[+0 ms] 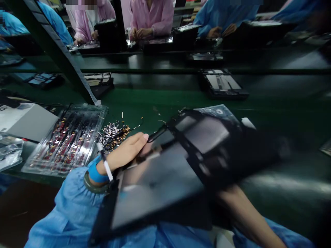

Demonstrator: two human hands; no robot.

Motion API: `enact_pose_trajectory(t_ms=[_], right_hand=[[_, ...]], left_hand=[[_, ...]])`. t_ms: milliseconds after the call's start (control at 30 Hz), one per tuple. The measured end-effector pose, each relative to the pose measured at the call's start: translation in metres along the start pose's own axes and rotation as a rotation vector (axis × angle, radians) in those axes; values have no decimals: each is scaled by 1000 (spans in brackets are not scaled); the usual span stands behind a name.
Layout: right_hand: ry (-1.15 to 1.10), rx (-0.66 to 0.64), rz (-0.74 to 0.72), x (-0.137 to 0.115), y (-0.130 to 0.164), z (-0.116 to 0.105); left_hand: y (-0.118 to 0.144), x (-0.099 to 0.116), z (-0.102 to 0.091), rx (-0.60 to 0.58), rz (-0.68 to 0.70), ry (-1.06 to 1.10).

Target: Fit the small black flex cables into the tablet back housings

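From the head camera, your left hand (128, 150) lies on the near-left edge of a large flat black panel with a grey reflective face (157, 182), fingers curled over its rim and gripping it; a blue wrist strap with a white band (99, 170) circles that wrist above your light blue sleeve (69, 210). The panel is tilted across your lap and the front edge of the green belt (155, 98), its far end blurred. Your right forearm (243, 213) runs up under the panel's right side; the right hand itself is hidden behind the panel, so you cannot tell whether it is open or closed.

Just beyond your left hand sits a loose heap of small metallic parts with thin wires (113, 132), touching a clear plastic tray of red and black components (68, 139) to its left. A grey flat box (26, 120) lies further left. Across the belt rest two dark open devices (222, 84), (99, 81). Beyond them, people in pink (152, 15) and blue (219, 15) coats work at the far bench.
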State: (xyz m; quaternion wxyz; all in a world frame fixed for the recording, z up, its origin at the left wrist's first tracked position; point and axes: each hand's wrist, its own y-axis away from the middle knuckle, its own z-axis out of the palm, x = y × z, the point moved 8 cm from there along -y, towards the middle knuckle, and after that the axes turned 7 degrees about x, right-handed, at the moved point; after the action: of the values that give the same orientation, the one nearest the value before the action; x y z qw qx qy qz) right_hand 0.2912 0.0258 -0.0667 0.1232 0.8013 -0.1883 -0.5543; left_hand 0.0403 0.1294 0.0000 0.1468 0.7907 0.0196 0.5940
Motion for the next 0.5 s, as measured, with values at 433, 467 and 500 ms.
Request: enact_pose_trajectory(t_ms=[433, 467, 500], right_hand=[[194, 37, 18, -6, -11, 6], [180, -37, 31, -8, -11, 12], [147, -113, 56, -9, -9, 18]], left_hand=[[16, -13, 27, -84, 351, -1068], [16, -13, 27, -73, 351, -1067], [17, -13, 27, -67, 353, -1066]])
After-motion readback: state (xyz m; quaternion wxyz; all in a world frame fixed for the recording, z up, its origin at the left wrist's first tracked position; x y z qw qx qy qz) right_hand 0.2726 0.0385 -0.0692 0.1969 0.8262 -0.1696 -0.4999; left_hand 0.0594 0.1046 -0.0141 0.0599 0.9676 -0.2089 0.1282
